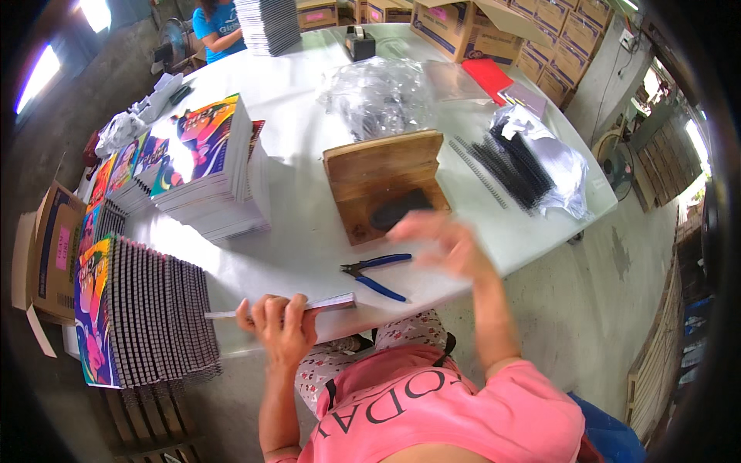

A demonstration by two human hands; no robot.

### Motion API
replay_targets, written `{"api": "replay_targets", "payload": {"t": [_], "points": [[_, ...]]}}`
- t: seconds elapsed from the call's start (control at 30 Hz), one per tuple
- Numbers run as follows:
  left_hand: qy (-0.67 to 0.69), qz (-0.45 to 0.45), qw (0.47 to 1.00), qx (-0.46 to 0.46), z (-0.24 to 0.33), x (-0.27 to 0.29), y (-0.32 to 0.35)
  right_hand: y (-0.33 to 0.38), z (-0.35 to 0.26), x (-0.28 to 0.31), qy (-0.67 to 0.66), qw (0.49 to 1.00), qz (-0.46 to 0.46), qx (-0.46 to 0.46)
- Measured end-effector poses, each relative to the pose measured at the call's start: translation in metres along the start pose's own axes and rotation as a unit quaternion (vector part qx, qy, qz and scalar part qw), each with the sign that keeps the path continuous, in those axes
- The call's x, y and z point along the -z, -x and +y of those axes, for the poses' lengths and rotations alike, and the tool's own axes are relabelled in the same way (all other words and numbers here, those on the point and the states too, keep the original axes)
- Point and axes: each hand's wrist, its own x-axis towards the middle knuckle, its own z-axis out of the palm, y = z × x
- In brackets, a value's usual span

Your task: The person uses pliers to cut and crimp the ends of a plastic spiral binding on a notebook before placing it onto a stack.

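My left hand [282, 324] grips a thin notebook [333, 302], seen edge-on at the table's near edge, with its fingers over the top. My right hand [448, 243] is blurred by motion above the near right corner of a wooden stand [351, 189]; its fingers look apart and I see nothing in them. On the stand's base lies a dark oblong object [401, 208], partly behind my right fingers. Between my hands lie blue-handled cutting pliers [378, 276] on the table, jaws to the left and handles spread.
Spiral-bound notebooks [158, 309] stand in a row at the left, beside piled colourful books [204, 154]. Black binding coils [513, 170] lie at the right near crumpled plastic [378, 92]. Farther back are a tape dispenser [360, 43], an open carton [463, 31] and another person [220, 31].
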Motion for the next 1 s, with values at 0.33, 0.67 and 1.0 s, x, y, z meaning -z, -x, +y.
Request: {"api": "replay_targets", "payload": {"t": [0.33, 0.67, 1.0], "points": [[0.113, -0.034, 0.993, -0.031, -0.004, 0.012, -0.017, -0.045, 0.151, 0.188, 0.614, 0.756, 0.207, -0.09], [0.044, 0.056, 0.991, 0.11, 0.038, -0.007, 0.003, -0.01, -0.031, 0.061, 0.127, 0.972, 0.137, -0.143], [0.037, 0.169, 0.979, 0.103, 0.043, -0.038, -0.003, 0.006, -0.04, -0.063, 0.224, 0.972, -0.069, -0.009]]}}
